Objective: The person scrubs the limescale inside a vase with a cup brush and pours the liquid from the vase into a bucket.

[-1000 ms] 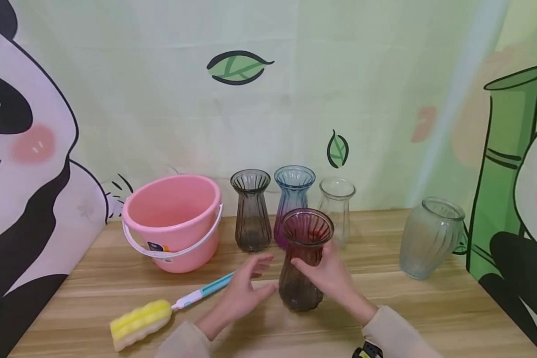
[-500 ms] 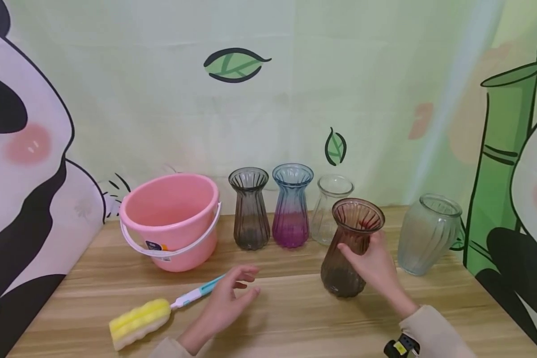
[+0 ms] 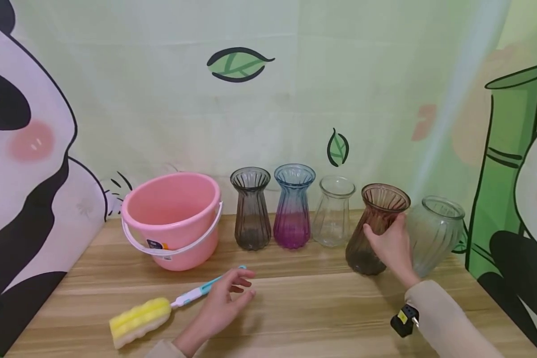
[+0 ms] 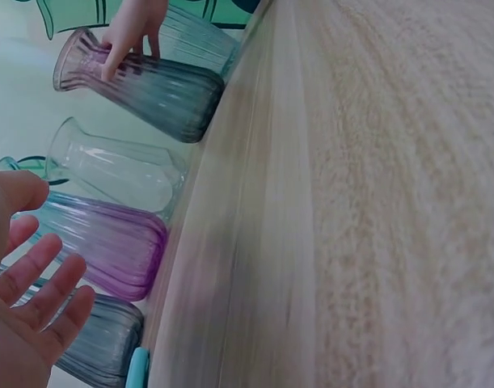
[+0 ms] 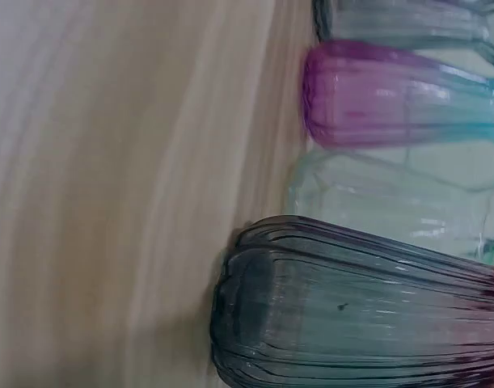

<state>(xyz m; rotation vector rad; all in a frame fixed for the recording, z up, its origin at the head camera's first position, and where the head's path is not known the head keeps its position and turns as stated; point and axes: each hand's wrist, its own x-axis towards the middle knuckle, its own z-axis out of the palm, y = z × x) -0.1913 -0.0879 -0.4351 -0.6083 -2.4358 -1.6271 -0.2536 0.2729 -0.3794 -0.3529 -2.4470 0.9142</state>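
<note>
My right hand [image 3: 393, 248] grips a brownish ribbed glass vase [image 3: 370, 248] by its upper body, thumb on the near side. The vase leans a little, its mouth to the right, close over the table beside a clear vase [image 3: 332, 221]. Behind my right hand a frosted swirl-ribbed glass jar [image 3: 438, 233] is partly hidden. My left hand [image 3: 221, 303] hovers with fingers spread and holds nothing. It overlaps the handle end of a sponge brush [image 3: 140, 322] in the head view. Beyond it stand a grey vase [image 3: 252, 214] and a blue-to-purple vase [image 3: 292, 219].
At the back left a pink bucket [image 3: 170, 248] stands with its white handle lowered at the front. The wooden table [image 3: 295, 323] reaches back to a printed cloth backdrop [image 3: 268, 114] with pandas and bamboo.
My right hand has carried the brownish vase right and back, from in front of the blue-to-purple vase to beside the frosted jar. My left hand has drawn slightly left.
</note>
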